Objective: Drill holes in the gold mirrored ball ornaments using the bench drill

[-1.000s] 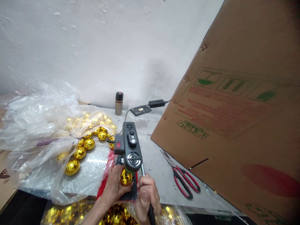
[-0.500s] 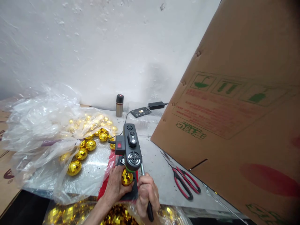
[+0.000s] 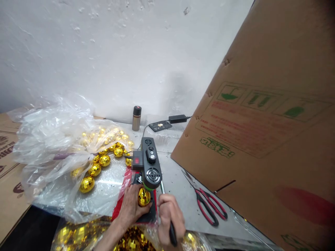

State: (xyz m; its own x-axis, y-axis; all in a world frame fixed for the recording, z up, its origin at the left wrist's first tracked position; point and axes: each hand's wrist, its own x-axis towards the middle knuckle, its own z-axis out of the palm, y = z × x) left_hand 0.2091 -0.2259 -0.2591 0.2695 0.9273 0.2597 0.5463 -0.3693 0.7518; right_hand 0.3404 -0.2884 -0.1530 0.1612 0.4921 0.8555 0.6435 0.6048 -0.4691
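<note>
My left hand is closed around a gold mirrored ball, holding it under the front end of a black bench press machine with round vents on top. The ball's top lies close below the machine's head; whether they touch is hidden. On the right of the machine, my right hand grips a metal lever with a black handle end. A black base on a red sheet shows beneath the left hand.
Several gold balls spill from a clear plastic bag at left; more lie in a bag at the front edge. Red-handled scissors rest at right beside a large cardboard box. A bottle and power adapter stand at the back.
My right hand has moved slightly down and right with the lever. My left hand stays on the ball. The whole view has shifted a little.
</note>
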